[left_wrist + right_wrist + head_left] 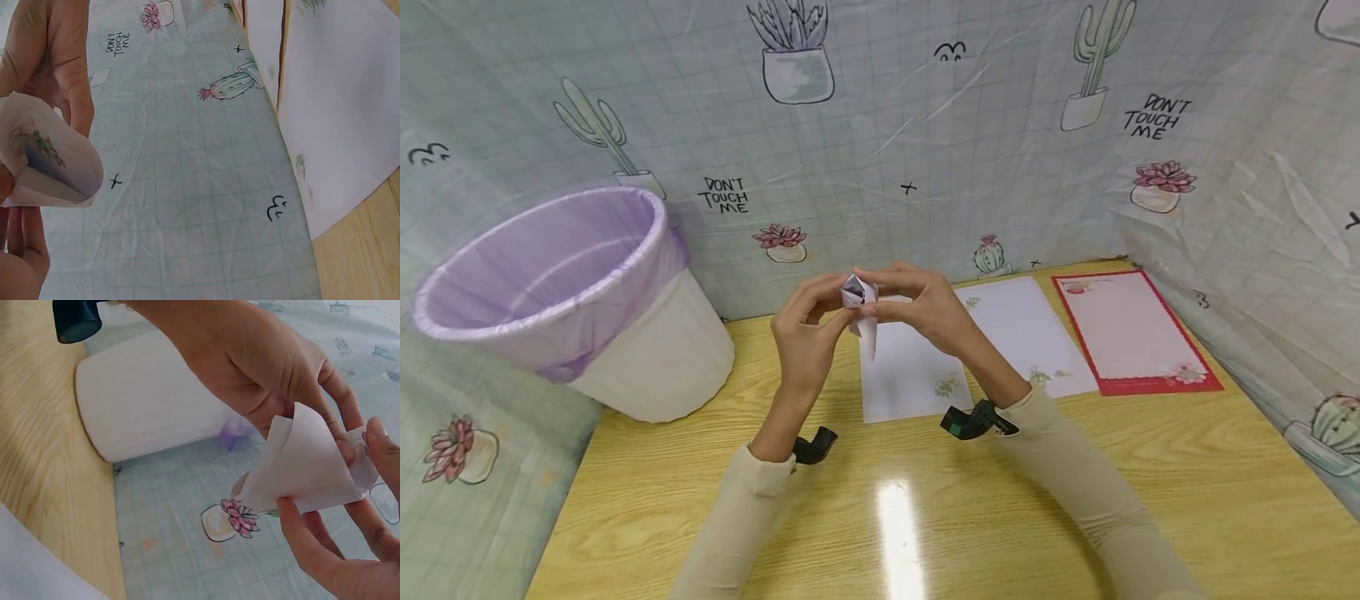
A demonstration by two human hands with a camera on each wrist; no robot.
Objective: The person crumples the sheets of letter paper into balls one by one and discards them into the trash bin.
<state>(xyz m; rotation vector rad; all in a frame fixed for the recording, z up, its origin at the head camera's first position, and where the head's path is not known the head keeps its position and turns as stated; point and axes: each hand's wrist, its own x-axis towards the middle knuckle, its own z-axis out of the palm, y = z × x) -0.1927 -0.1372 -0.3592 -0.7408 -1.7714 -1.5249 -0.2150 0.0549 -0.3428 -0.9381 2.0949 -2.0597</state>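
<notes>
A folded piece of white paper with a printed green sprig is held up in front of me, over the table. My left hand pinches it from the left between thumb and fingers. From the other side, my right hand grips it with thumb below and fingers above. Seen from the left wrist, the folded paper bulges open like a pocket. In the right wrist view the folded paper shows a pointed flap at its top, with fingers of both hands around it.
On the left stands a white bin lined with a purple bag. Two white sheets with sprig prints, a nearer sheet and a farther sheet, lie on the wooden table. A red-bordered sheet lies at right. Patterned cloth hangs behind.
</notes>
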